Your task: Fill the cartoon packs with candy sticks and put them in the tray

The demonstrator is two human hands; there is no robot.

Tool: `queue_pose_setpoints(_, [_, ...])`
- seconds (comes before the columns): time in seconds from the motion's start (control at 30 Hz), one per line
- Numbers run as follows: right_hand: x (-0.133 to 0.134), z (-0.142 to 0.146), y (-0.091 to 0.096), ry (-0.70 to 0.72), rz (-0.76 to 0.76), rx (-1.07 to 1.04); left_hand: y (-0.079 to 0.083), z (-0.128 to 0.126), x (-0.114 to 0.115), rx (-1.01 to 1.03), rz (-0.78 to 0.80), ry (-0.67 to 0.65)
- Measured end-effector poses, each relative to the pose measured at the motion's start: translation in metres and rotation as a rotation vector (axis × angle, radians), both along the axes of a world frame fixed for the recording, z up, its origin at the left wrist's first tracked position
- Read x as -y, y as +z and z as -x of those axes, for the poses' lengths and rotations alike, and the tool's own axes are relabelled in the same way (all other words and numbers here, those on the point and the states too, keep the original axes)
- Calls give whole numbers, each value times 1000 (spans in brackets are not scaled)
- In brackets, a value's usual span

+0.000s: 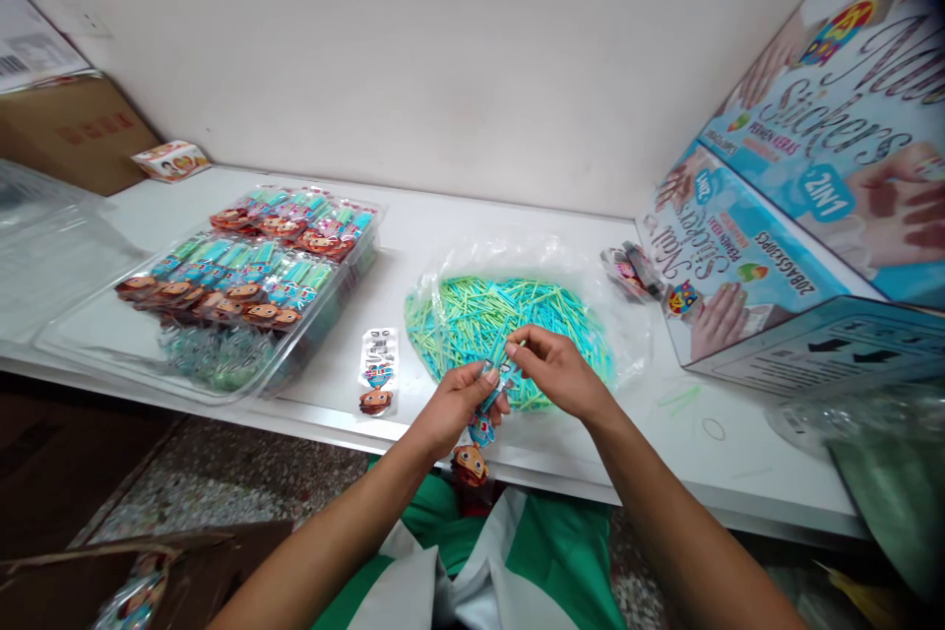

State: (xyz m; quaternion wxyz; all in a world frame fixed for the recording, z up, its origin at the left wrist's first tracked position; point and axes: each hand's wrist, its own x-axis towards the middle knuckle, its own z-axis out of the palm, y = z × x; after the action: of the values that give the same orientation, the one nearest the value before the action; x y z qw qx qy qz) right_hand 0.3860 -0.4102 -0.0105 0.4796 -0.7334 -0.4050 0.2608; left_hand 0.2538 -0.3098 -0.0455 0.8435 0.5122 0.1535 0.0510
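My left hand [452,404] is closed on a small clear packet with a cartoon-head card [472,453] that hangs below it. My right hand [555,369] pinches a thin green stick [515,348] at the packet's top end. Both hands hover over the near edge of a pile of blue and green sticks [487,315] lying on a clear plastic bag. Another cartoon-head packet [378,372] lies flat on the white table [443,226] just left of the pile.
A clear tray [221,384] holding several rows of finished packets stands at the left. Printed sticker boxes [745,256] lean at the right, with small packets [627,271] beside them. A brown carton [81,133] stands at far left, another carton [110,571] on the floor.
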Motion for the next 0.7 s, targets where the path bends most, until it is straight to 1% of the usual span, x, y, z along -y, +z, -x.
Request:
queue_pose_setpoints(0.13, [2, 0, 3, 1, 49, 73, -2, 0, 1, 3, 0, -14])
queue_pose_setpoints(0.33, [1, 3, 4, 11, 20, 83, -2, 0, 0, 5, 11, -41])
queue_pose_setpoints(0.53, [3, 5, 5, 26, 81, 171, -2, 2, -2, 22, 74, -79])
queue_pose_setpoints(0.63, [6, 7, 6, 9, 77, 197, -5, 2, -2, 17, 103, -85])
queue_pose_setpoints(0.7, [7, 9, 8, 33, 53, 236, -5, 2, -2, 16, 109, -88])
